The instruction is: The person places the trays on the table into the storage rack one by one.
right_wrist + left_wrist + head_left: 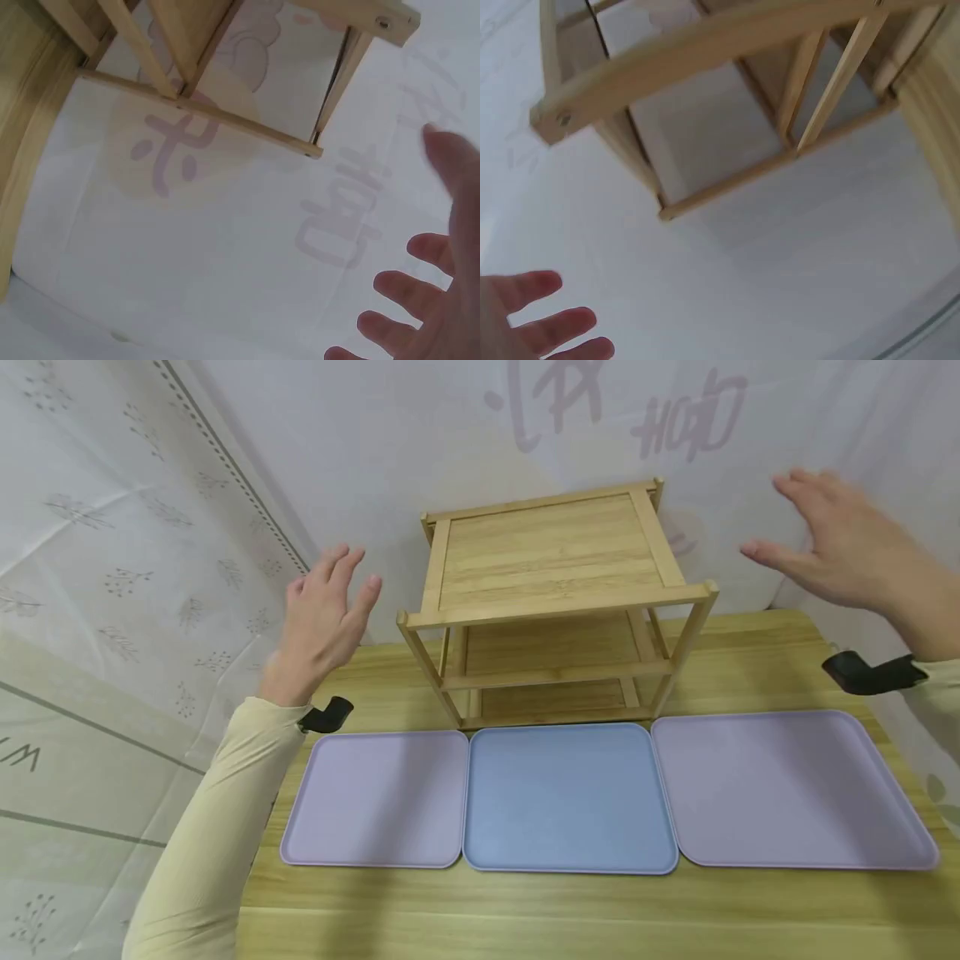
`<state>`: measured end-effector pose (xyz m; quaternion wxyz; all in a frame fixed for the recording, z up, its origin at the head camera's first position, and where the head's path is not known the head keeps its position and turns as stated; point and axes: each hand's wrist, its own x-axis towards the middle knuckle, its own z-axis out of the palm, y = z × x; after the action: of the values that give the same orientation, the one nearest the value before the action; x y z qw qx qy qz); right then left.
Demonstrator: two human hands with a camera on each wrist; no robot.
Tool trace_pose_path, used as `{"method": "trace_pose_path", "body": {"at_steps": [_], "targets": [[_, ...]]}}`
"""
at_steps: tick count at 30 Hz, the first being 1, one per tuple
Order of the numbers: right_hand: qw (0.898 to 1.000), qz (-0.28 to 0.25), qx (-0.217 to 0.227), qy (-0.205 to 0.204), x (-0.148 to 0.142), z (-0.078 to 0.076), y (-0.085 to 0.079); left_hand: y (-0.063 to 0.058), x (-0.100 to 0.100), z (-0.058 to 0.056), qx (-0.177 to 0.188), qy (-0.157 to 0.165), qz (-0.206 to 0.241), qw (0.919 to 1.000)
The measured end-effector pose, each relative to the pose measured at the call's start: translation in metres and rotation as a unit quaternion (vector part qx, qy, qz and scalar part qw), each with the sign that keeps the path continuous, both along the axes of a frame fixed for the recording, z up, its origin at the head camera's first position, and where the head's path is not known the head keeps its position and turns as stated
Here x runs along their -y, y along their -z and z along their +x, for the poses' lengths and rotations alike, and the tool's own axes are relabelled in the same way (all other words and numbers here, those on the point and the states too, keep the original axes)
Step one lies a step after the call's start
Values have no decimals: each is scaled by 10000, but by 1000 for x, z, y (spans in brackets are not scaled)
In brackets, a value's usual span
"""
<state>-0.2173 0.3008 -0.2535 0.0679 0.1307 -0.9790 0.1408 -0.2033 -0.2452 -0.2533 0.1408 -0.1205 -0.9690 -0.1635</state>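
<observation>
A three-tier bamboo shelf (555,560) stands at the back of the table, its tiers bare. My left hand (322,618) is raised in the air to the left of the shelf, fingers spread apart and holding nothing. On the other side, my right hand (847,543) hovers well to the right of the shelf with thumb and fingers apart. Both wrist views show the shelf's side frame (727,180) beyond the loose fingers (409,292), with a gap between.
Along the shelf's front lie a small lilac tray (375,797), a blue tray (566,797) and a larger lilac tray (787,789), edge to edge on the wooden table (600,918). Printed white cloth (135,568) hangs behind and at the sides.
</observation>
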Motion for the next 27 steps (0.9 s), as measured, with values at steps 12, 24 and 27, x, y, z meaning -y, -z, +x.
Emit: {"method": "trace_pose_path", "body": {"at_steps": [12,24,27], "targets": [[9802,-1139,-1620,-9,2,37,45,70,-2,15,-268,320,2129,9762],[9547,-2134,-1986,602,4,65,106,117,-19,21,1075,325,3178,9415],[9544,-2314,-1751,705,2,72,121,112,-29,28,1186,342,3158,9408]]}}
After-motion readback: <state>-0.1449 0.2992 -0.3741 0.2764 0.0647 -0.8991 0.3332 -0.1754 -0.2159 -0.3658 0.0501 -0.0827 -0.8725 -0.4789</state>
